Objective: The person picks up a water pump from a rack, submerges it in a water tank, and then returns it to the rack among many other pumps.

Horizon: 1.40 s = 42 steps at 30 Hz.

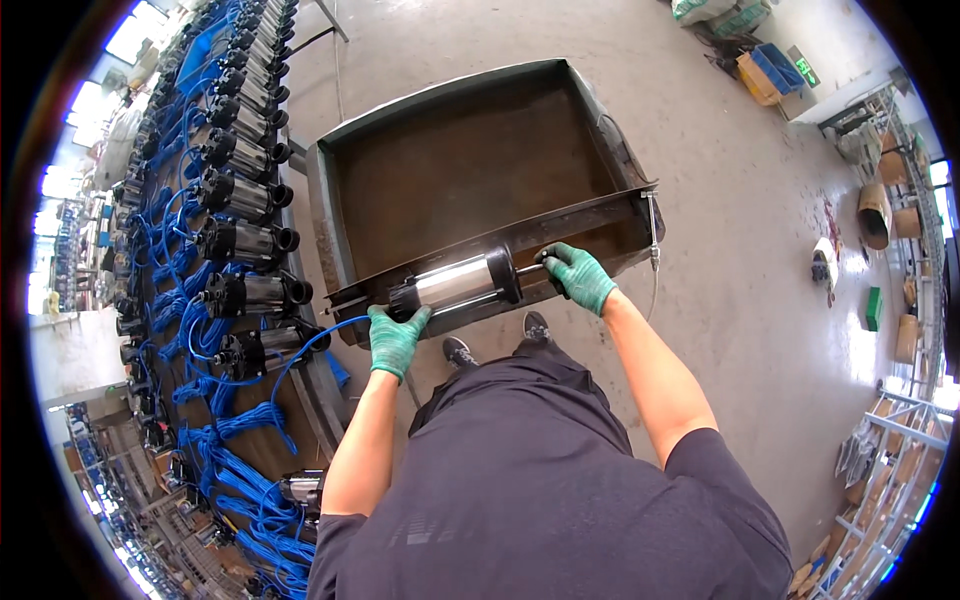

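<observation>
A submersible pump (455,284) lies on its side across the near edge of a metal water tank (316,200). Its silver cylinder has black ends, and a blue cable (345,325) runs from its left end. My left hand (393,343), in a green glove, curls around that left black end. At the pump's right end, a thin metal shaft (530,269) sticks out of the black housing. My right hand (580,277), gloved too, is closed on a small black part at the shaft's tip, mostly hidden by the fingers.
To the left, a long bench carries a row of similar pumps (240,193) with bundled blue cables (225,430). Brown water fills the tank. A thin hose (655,255) hangs at its right corner. Shelving (905,440) stands far right, and a blue-and-yellow bin (770,75) back right.
</observation>
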Each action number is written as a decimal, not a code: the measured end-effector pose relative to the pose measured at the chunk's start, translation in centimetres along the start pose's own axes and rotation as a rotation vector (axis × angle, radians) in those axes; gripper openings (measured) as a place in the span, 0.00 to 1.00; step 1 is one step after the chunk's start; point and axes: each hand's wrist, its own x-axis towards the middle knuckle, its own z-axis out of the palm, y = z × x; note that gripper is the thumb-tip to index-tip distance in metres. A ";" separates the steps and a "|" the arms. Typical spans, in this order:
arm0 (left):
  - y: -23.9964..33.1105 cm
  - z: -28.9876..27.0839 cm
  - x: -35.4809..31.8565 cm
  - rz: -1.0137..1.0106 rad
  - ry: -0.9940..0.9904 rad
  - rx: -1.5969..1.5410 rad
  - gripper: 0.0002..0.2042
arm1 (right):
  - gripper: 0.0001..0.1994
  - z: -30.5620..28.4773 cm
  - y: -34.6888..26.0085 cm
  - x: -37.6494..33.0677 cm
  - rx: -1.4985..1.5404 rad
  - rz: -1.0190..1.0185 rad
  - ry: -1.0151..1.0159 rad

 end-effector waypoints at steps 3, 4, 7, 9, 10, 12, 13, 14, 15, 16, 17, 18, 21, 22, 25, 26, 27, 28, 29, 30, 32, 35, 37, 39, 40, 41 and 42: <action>1.7 -0.3 -0.5 -0.006 -0.018 -0.015 0.36 | 0.16 0.1 1.1 0.9 -0.013 0.019 -0.024; 2.0 -0.3 -0.5 -0.006 -0.029 -0.025 0.36 | 0.18 0.3 2.6 1.8 -0.170 -0.062 0.054; 0.6 -0.4 -0.1 -0.011 -0.026 -0.044 0.35 | 0.22 0.4 1.2 2.5 -0.495 -0.083 0.084; 0.8 -0.4 -0.1 -0.013 -0.026 -0.034 0.35 | 0.26 0.6 -0.7 2.0 -0.722 0.004 0.038; 0.9 -0.4 -0.1 -0.014 -0.025 -0.023 0.35 | 0.26 0.7 -0.3 2.2 -0.723 0.004 0.039; 1.0 -0.3 0.0 -0.015 -0.026 -0.009 0.36 | 0.25 1.1 2.3 3.3 -0.592 -0.051 0.147; 1.2 -0.1 0.1 -0.015 -0.031 0.005 0.36 | 0.22 1.3 5.2 4.1 -0.562 -0.201 0.278; 0.8 -0.3 0.1 -0.024 -0.022 0.005 0.36 | 0.22 1.3 4.5 3.9 -0.562 -0.207 0.267; 0.6 -0.4 0.0 -0.028 -0.021 0.004 0.36 | 0.20 0.9 2.8 3.2 -0.210 0.039 0.120; 0.4 -0.5 0.0 -0.032 -0.020 0.003 0.37 | 0.19 0.6 1.7 2.8 0.142 0.284 -0.031; 0.7 -0.6 -0.1 -0.032 -0.020 0.001 0.37 | 0.19 0.1 1.8 2.7 0.141 0.284 -0.030; 1.0 -0.6 -0.2 -0.029 -0.027 0.005 0.37 | 0.20 -0.6 2.0 2.5 0.254 0.298 -0.102; 1.6 -0.6 -0.3 -0.038 -0.033 0.012 0.38 | 0.27 -2.0 2.2 1.6 0.577 0.273 -0.299; 1.7 -0.7 -0.4 -0.049 -0.035 0.016 0.38 | 0.27 -2.1 2.1 1.6 0.576 0.273 -0.301; 1.8 -0.7 -0.4 -0.047 -0.042 -0.007 0.38 | 0.26 -2.5 2.1 2.1 0.313 0.291 -0.302; 1.4 -0.6 -0.3 -0.048 -0.040 -0.006 0.38 | 0.26 -2.2 2.0 2.5 0.314 0.291 -0.305; 0.8 -0.5 0.0 -0.045 -0.032 0.006 0.38 | 0.26 -1.8 1.8 2.9 0.219 0.306 -0.241; 0.4 -0.3 0.2 -0.041 -0.024 0.017 0.37 | 0.27 -1.2 1.8 3.2 0.124 0.320 -0.177; 0.6 -0.3 0.1 -0.039 -0.025 0.018 0.37 | 0.24 -0.6 2.1 3.2 0.143 0.309 -0.124; 0.9 -0.2 0.0 -0.039 -0.030 0.001 0.37 | 0.24 -0.3 2.5 3.2 0.144 0.309 -0.122; 1.3 -0.3 -0.2 -0.038 -0.031 -0.017 0.38 | 0.18 0.4 2.7 2.8 0.481 0.263 -0.059; 1.7 -0.5 -0.4 -0.051 -0.023 -0.012 0.38 | 0.16 0.8 2.3 2.2 0.613 0.245 -0.074; 1.7 -0.4 -0.6 -0.024 -0.008 -0.040 0.37 | 0.18 0.2 2.5 2.0 0.643 0.319 -0.133; 1.2 -0.5 -0.5 0.004 -0.006 -0.067 0.37 | 0.26 0.2 1.4 2.2 0.450 0.349 -0.128; 1.6 -0.5 -0.6 0.012 -0.019 -0.094 0.37 | 0.31 0.3 0.8 2.4 0.283 0.344 -0.100; 1.3 -0.7 -0.6 0.005 -0.006 -0.077 0.37 | 0.31 0.3 -0.1 2.5 0.116 0.329 -0.119; 1.5 -0.6 -0.5 0.002 -0.004 -0.062 0.37 | 0.33 0.1 -0.6 2.5 -0.049 0.313 -0.122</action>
